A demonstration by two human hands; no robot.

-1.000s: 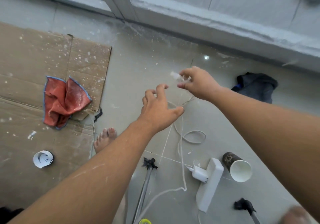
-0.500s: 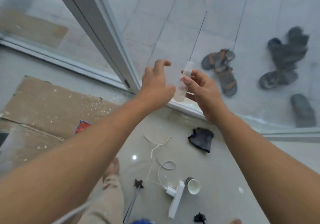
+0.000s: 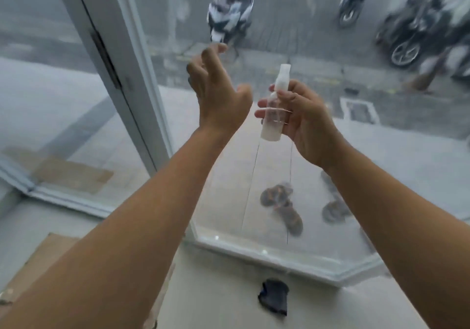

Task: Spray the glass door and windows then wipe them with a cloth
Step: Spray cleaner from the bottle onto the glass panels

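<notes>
So a second ago I was staring down at the floor with the bottle barely pinched, and now I've straightened up and I'm facing the glass. Nearest thing, bottom middle of the frame: the dark cloth [image 3: 274,299] is lying on the floor just inside the sill, untouched, so wiping comes later. Centre frame, my right hand [image 3: 302,122] has its grip wrapped round the little spray bottle [image 3: 273,115], upright now, spray end on top; can't tell if a cap's on. My left hand [image 3: 218,99] was right beside the bottle half a second back, and now it's drifted up and left, grip open, fingers loosely curled, holding nothing. Just behind them is the hazy window glass [image 3: 381,150], with the door frame [image 3: 119,56] at upper left. Outside: sandals [image 3: 282,204], then blurry motorbikes [image 3: 229,10]. My guess is spraying starts any moment.
</notes>
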